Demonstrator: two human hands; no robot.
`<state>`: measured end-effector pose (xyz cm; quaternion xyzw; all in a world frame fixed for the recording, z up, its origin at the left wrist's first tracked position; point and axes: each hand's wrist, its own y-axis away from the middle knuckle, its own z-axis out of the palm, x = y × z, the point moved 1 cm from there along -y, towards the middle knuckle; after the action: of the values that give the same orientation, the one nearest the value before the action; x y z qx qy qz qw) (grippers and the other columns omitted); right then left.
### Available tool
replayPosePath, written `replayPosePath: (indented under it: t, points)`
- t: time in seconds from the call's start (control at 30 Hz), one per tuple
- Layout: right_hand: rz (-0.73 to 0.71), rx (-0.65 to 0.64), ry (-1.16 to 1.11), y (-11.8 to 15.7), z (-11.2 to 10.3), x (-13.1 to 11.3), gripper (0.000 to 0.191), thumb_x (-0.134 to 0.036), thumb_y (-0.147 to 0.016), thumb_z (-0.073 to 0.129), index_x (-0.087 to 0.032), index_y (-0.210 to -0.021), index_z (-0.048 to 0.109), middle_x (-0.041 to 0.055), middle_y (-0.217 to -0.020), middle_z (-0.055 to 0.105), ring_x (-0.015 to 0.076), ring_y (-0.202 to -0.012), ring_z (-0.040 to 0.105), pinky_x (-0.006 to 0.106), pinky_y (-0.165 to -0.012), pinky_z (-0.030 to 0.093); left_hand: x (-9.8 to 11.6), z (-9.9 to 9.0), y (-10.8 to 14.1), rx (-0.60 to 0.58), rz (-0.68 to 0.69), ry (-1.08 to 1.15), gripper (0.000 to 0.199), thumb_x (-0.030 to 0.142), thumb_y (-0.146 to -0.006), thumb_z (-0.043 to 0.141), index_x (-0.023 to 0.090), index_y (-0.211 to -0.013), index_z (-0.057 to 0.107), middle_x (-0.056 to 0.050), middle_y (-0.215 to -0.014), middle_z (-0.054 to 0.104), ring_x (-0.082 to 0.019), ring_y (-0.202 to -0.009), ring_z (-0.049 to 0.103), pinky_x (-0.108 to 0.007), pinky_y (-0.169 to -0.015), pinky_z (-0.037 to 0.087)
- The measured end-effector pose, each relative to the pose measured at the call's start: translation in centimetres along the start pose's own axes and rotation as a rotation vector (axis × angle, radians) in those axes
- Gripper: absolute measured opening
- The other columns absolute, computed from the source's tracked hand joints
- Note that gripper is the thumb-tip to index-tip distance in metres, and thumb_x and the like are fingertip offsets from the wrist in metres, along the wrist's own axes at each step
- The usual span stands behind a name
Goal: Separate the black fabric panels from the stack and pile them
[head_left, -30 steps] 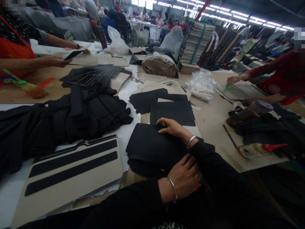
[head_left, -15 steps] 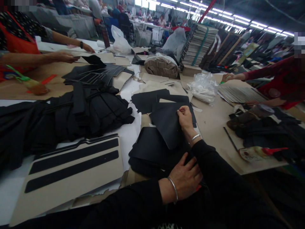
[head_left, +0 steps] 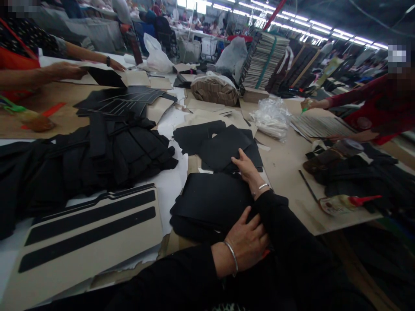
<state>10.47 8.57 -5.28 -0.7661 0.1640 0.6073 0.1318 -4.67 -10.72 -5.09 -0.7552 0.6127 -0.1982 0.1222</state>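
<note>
My right hand [head_left: 248,166] is open, thumb and forefinger apart, at the near right edge of a black sheet [head_left: 220,149]. That sheet lies across other black pieces [head_left: 194,136] on the table. Closer to me is a stack of black panels [head_left: 210,196] with rounded corners. My left hand [head_left: 246,242] rests at the near right side of this stack, its fingers spread and partly hidden by my right sleeve. A bit of something red shows beneath the left hand; I cannot make out what it is.
Beige boards with black strips [head_left: 94,233] and bunched black fabric [head_left: 123,160] lie to the left. On the right are a red-tipped glue bottle [head_left: 337,204], a clear plastic bag [head_left: 271,119] and a thin black stick [head_left: 308,185]. People work at both sides.
The black sheet that my right hand held tilted up is now down on the far pieces, and the fingers have let go. My left hand stays by the near stack.
</note>
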Motion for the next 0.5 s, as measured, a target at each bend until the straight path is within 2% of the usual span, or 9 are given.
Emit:
replayPosePath:
  t: [0.07, 0.13, 0.17, 0.23, 0.3, 0.33, 0.43, 0.5]
  points:
    - [-0.08, 0.01, 0.235, 0.9, -0.7, -0.9, 0.073, -0.04, -0.076, 0.074, -0.023, -0.144, 0.052, 0.0151, -0.133, 0.059, 0.0245, -0.108, 0.063, 0.043, -0.1, 0.05, 0.0, -0.1, 0.0, 0.009, 0.0, 0.005, 0.041, 0.039, -0.1, 0.048, 0.019, -0.134, 0.059, -0.011, -0.145, 0.055, -0.034, -0.148, 0.032, -0.063, -0.122, 0.022]
    - [-0.213, -0.008, 0.451, 1.9, -1.2, -2.0, 0.058, -0.05, -0.077, 0.076, -0.023, -0.127, 0.067, 0.0141, -0.123, 0.063, 0.0253, -0.1, 0.063, 0.046, -0.098, 0.049, 0.1, -0.2, 0.1, 0.013, -0.001, -0.001, 0.041, 0.038, -0.1, 0.047, 0.019, -0.135, 0.057, -0.011, -0.148, 0.052, -0.033, -0.148, 0.031, -0.062, -0.121, 0.023]
    - [-0.266, -0.088, 0.524, 2.6, -1.1, -2.6, 0.05, -0.054, -0.078, 0.074, -0.024, -0.118, 0.072, 0.0128, -0.118, 0.065, 0.0253, -0.098, 0.063, 0.046, -0.097, 0.049, 0.1, -0.2, 0.1, 0.013, -0.001, -0.008, 0.042, 0.037, -0.1, 0.048, 0.018, -0.136, 0.057, -0.012, -0.149, 0.051, -0.033, -0.148, 0.031, -0.062, -0.121, 0.024]
    - [-0.319, -0.357, 0.607, 3.9, -0.5, -3.5, 0.042, -0.058, -0.08, 0.073, -0.025, -0.106, 0.077, 0.0096, -0.107, 0.07, 0.0256, -0.098, 0.062, 0.044, -0.095, 0.048, 0.1, -0.1, 0.1, 0.014, 0.0, -0.021, 0.043, 0.036, -0.099, 0.049, 0.016, -0.137, 0.057, -0.014, -0.15, 0.051, -0.032, -0.147, 0.033, -0.06, -0.121, 0.024]
    - [-0.358, -0.572, 0.633, 5.1, 0.4, -4.0, 0.035, -0.051, -0.079, 0.078, -0.028, -0.106, 0.078, 0.0063, -0.104, 0.073, 0.026, -0.102, 0.062, 0.043, -0.096, 0.047, 0.1, -0.1, 0.1, 0.022, -0.004, -0.023, 0.043, 0.035, -0.099, 0.05, 0.016, -0.137, 0.057, -0.014, -0.15, 0.051, -0.033, -0.147, 0.034, -0.061, -0.121, 0.024]
    - [-0.398, -0.613, 0.622, 5.5, 0.8, -4.1, 0.033, -0.044, -0.078, 0.081, -0.03, -0.107, 0.078, 0.0051, -0.107, 0.074, 0.0262, -0.105, 0.061, 0.044, -0.098, 0.046, 0.1, 0.0, 0.1, 0.025, -0.005, -0.018, 0.043, 0.036, -0.098, 0.051, 0.017, -0.136, 0.057, -0.013, -0.149, 0.052, -0.033, -0.146, 0.035, -0.062, -0.121, 0.023]
    - [-0.559, -0.589, 0.504, 6.6, 1.5, -4.3, 0.027, -0.029, -0.08, 0.08, -0.032, -0.106, 0.077, 0.0025, -0.118, 0.073, 0.0252, -0.114, 0.059, 0.045, -0.106, 0.041, 0.0, 0.1, 0.0, 0.033, -0.004, 0.002, 0.04, 0.037, -0.097, 0.053, 0.018, -0.133, 0.06, -0.011, -0.144, 0.057, -0.032, -0.141, 0.041, -0.059, -0.124, 0.019]
    - [-0.609, -0.533, 0.419, 7.0, 1.5, -4.3, 0.016, -0.027, -0.084, 0.075, -0.03, -0.1, 0.076, 0.0022, -0.114, 0.074, 0.0239, -0.113, 0.06, 0.043, -0.106, 0.042, 0.0, 0.0, 0.0, 0.035, 0.003, 0.004, 0.039, 0.036, -0.098, 0.052, 0.017, -0.131, 0.061, -0.011, -0.139, 0.06, -0.03, -0.137, 0.047, -0.055, -0.125, 0.017]
